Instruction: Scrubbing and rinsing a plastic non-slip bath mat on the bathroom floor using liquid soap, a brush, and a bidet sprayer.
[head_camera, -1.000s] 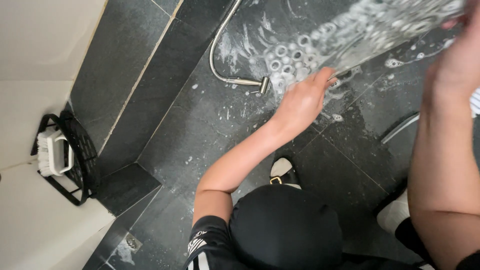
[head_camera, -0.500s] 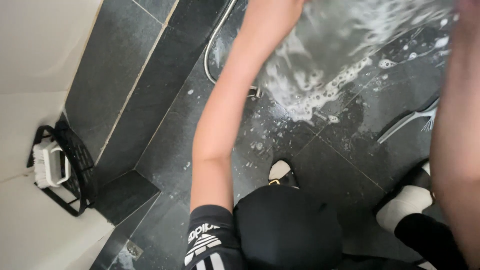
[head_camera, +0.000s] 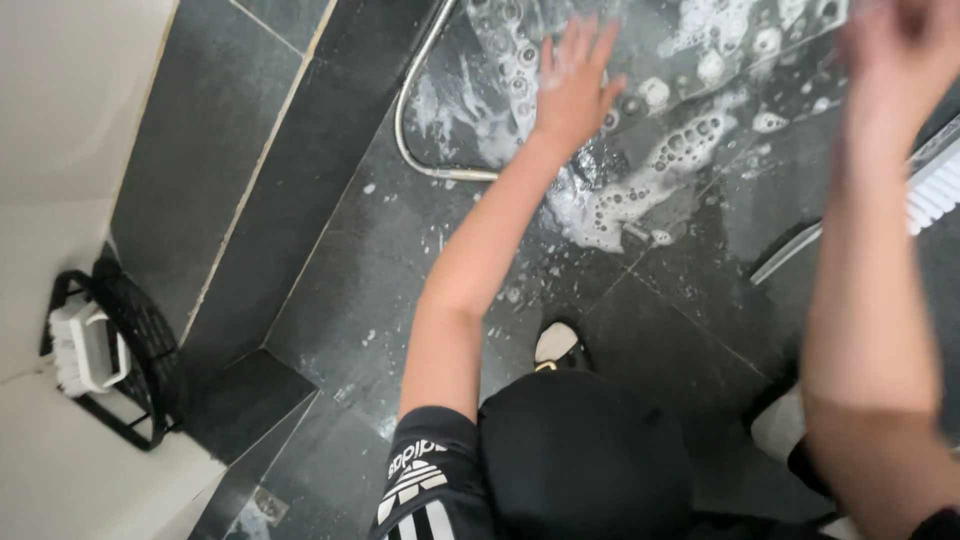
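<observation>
Far to the left of the left hand (head_camera: 572, 85), a black wire rack (head_camera: 120, 360) is fixed at the pale wall, and a white scrubbing brush (head_camera: 85, 345) with stiff bristles and a loop handle is held in it. Between rack and hand, the dark matte floor tiles (head_camera: 300, 230) are seen wet and flecked with foam; a slip could be caused here, since a pale shoe (head_camera: 553, 343) is planted on the slick stone just below the forearm. A thin curved metal tube (head_camera: 410, 130) lies just left of the hand.

The left hand is spread flat, fingers apart, pressed on a clear, suction-cupped bath mat (head_camera: 640, 60) that is lying on the floor under and beyond the palm, coated in soap suds (head_camera: 640, 190). On that lather the palm could slide and balance could be lost.

Further right, the right hand (head_camera: 900, 60) is raised and blurred; whether it is apart or closed cannot be told. Just below it a white ribbed edge (head_camera: 935, 190) is seen, its kind unclear
</observation>
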